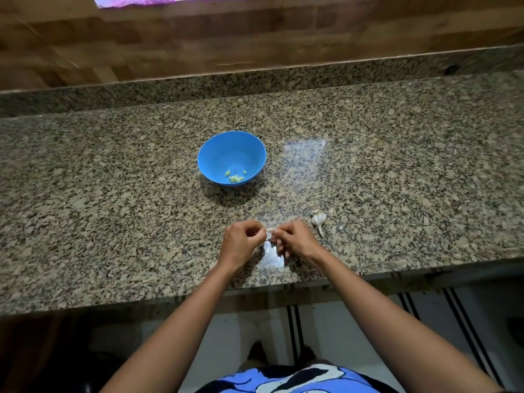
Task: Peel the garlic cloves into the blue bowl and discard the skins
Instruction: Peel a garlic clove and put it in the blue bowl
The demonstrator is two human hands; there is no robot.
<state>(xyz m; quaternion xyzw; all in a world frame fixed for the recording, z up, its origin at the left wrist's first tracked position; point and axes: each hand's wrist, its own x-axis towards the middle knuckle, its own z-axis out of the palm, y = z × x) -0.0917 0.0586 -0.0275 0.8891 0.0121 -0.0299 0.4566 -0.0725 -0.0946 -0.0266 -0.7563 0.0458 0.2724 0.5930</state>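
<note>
Peeling is under way: the left hand [241, 241] and right hand [297, 241], fingers curled, both pinch one clove [269, 233] between them over the counter [113, 194]. The bowl [226, 148], at 11 o'clock from the hands, holds a few peeled pieces [236, 177]; the bulb [318, 218] lies at 2 o'clock. Next, I judge, the skin must be stripped off and the bare clove dropped in the bowl.

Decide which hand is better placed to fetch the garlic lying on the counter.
Probably right: the garlic lies beside the right hand, farther from the left hand. Both pinch a clove.
</note>
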